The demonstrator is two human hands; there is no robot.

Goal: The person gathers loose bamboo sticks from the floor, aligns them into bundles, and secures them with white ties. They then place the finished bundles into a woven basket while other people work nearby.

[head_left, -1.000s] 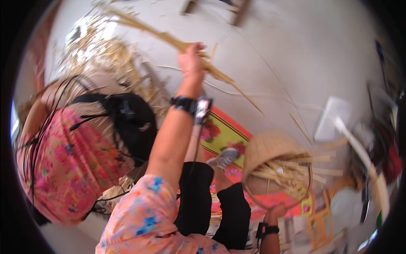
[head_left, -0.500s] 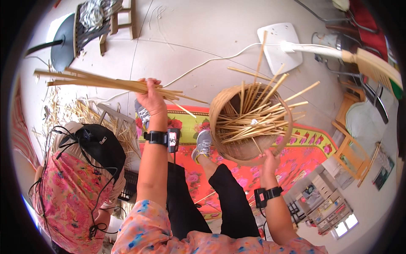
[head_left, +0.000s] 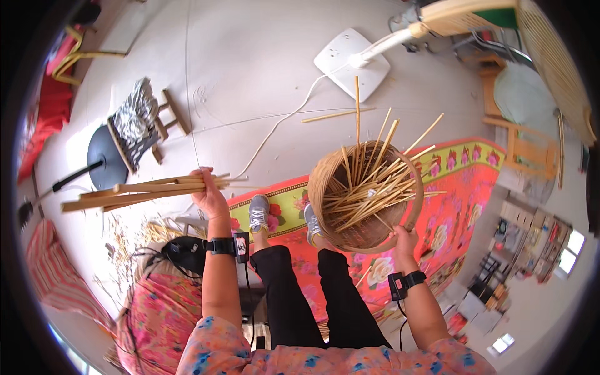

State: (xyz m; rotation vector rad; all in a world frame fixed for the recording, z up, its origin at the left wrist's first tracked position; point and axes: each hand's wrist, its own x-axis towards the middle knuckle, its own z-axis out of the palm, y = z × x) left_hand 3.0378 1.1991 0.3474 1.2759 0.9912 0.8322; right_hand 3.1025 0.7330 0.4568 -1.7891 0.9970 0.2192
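Note:
My left hand (head_left: 211,197) is closed around a bundle of dry, straw-coloured sticks (head_left: 137,192). Their long ends point left, and a few thin tips stick out to the right of my fist. On the right, a round woven basket (head_left: 320,194) with an arched handle is tilted so its inside shows. My right hand (head_left: 405,242) grips it at the near right, where handle and rim meet. Many loose sticks (head_left: 375,197) lie in the basket, several jutting over its far and right rim. A small white scrap sits among them.
A red floral mat (head_left: 462,212) lies under the basket and my feet. Beyond stands a white fan base (head_left: 340,69) with a trailing cord; one stick (head_left: 331,115) lies near it. A person in pink floral cloth (head_left: 165,312) is close at lower left, beside scattered straw. A cloth-covered stool (head_left: 134,119) stands far left.
The view has turned and my feet have shifted on the mat. The bundle now sits lower and tilts the other way. Both hands keep their holds. The other person appears lower in view.

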